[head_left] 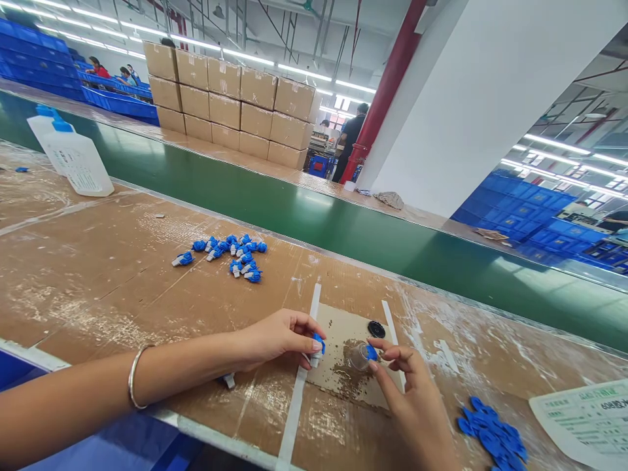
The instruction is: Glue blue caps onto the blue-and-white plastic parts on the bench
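Note:
My left hand point(289, 337) pinches a small blue piece with a whitish block point(316, 356) at the left edge of a cardboard mat point(343, 320). Over the mat, the thumb and fingers of my right hand point(400, 366) close on a small blue piece point(371, 353) at a clear plastic cup point(358, 357). Whether the fingers also grip the cup's rim is hard to see. Dark wet spots surround the cup. Behind it lies a round black lid point(376, 329). Another whitish block point(229, 380) shows below my left forearm.
Blue-and-white pieces point(235, 252) lie heaped at back left, flat blue pieces point(493, 432) at front right. White bottles point(78, 160) stand far left; a labelled white container point(583, 418) lies right. Tape strips point(294, 412) flank the mat. Beyond runs a green conveyor belt point(275, 196), then stacked cartons point(226, 104).

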Demonstrator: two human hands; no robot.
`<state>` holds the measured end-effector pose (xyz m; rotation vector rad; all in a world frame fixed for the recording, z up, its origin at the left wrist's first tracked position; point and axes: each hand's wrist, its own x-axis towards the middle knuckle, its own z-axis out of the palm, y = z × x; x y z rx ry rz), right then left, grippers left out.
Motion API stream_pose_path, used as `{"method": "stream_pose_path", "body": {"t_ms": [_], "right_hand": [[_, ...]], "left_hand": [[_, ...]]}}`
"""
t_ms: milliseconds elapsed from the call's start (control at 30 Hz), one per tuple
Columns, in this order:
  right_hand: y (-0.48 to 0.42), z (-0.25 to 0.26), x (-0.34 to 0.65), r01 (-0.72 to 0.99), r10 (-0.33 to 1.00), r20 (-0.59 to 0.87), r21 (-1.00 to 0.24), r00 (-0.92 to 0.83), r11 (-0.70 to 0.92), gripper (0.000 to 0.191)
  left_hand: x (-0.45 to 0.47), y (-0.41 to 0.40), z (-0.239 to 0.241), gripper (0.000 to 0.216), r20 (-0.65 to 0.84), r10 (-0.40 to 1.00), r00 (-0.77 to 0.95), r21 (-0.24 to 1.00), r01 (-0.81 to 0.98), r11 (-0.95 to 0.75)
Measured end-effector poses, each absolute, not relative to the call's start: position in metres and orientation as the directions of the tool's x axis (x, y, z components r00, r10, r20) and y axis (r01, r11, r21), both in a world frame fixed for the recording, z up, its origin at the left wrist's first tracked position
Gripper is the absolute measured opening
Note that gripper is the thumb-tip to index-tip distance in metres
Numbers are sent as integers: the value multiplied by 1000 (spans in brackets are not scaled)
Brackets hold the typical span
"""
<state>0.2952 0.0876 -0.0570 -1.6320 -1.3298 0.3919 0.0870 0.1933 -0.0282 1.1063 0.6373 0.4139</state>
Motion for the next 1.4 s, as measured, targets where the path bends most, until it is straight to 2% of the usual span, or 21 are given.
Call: {"method": "stream_pose_path", "body": {"t_ms": [133, 200, 267, 367, 433, 500, 767, 1000, 1133, 1267, 1400], "right_hand": [[84, -56, 288, 453, 906, 229, -890, 356, 47, 24], [80, -54, 279, 260, 915, 139, -965, 378, 39, 27], [76, -51, 267, -28, 906, 40, -998, 422, 57, 30], [72, -52, 250, -383, 895, -71, -916, 441, 116, 32], [71, -56, 241, -493, 905, -96, -859, 415, 135, 31], [72, -63, 234, -528, 914, -84, -835, 396, 152, 27], [73, -64, 218, -574, 923, -60, -798, 380, 184, 28], [74, -63, 210, -465, 888, -32, -860, 459, 209, 29], [75, -64, 203, -287, 841, 67, -923, 537, 256, 32], [76, -63, 195, -47, 789, 193, -962, 583, 270, 26], [74, -63, 183, 266, 741, 392, -919, 545, 290, 12]], "left_hand": [[87, 192, -28, 32, -277, 594, 756, 910, 8, 414], [87, 191, -26, 33, -286, 583, 760, 904, 13, 427], [87, 189, -23, 36, -291, 565, 772, 896, 12, 445], [86, 185, -19, 40, -255, 533, 807, 896, -11, 444], [86, 182, -17, 40, -211, 523, 826, 912, -26, 409], [86, 180, -17, 37, -175, 516, 838, 928, -35, 372], [87, 178, -14, 36, -146, 533, 834, 936, -57, 346], [87, 178, -19, 36, -137, 553, 822, 947, -55, 316], [86, 179, -20, 34, -125, 547, 827, 958, -42, 282], [85, 182, -17, 35, -134, 549, 825, 967, -12, 255], [86, 184, -20, 39, -153, 513, 845, 976, 47, 213]]}}
